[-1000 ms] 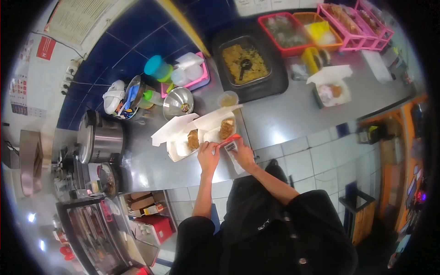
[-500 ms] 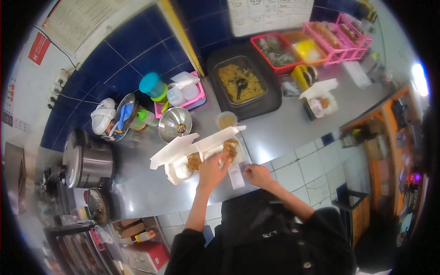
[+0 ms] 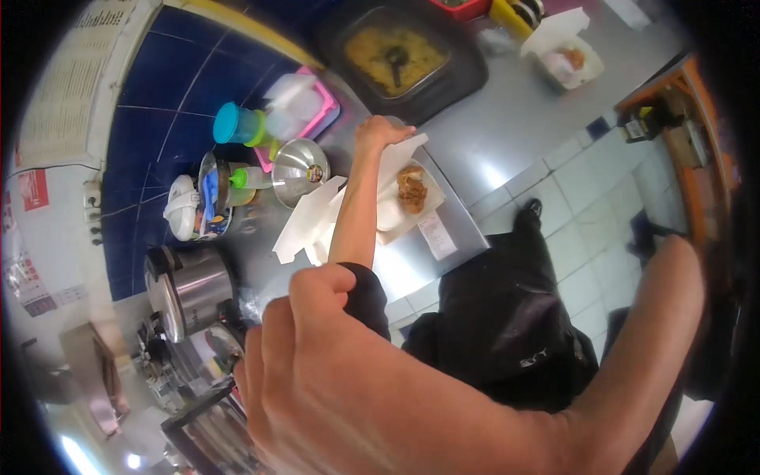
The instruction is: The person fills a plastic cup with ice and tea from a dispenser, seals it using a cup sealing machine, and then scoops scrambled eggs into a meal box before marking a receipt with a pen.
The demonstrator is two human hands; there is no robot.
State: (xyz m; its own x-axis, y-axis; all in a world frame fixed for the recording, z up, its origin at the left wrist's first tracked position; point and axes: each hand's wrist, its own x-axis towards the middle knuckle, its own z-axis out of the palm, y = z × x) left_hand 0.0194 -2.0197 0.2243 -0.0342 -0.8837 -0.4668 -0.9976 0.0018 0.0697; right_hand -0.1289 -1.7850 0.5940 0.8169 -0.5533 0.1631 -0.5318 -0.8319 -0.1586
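Observation:
My left hand (image 3: 380, 131) reaches across the counter, its fingers closed round the rim of a small clear cup (image 3: 393, 122) that it partly hides. Large and close to the camera, my right hand (image 3: 317, 364) has curled fingers; anything inside them is hidden. Below my left hand stands an open white box (image 3: 434, 207) with a brown fried piece (image 3: 412, 190) and something white in it. My left forearm partly covers a second open box (image 3: 305, 222). A printed paper slip (image 3: 438, 236) lies beside the first box.
A black tray (image 3: 463, 67) holds yellow food and a black spoon. Another open box (image 3: 566, 59) stands at upper right. A steel bowl (image 3: 297, 170), a pink basket (image 3: 328, 103), a pan with utensils (image 3: 212, 190) and a cooker (image 3: 190, 289) are left.
My left hand has moved from the fried piece up to the clear cup. My right hand has left the counter beside the slip and risen close to the camera. The view has shifted.

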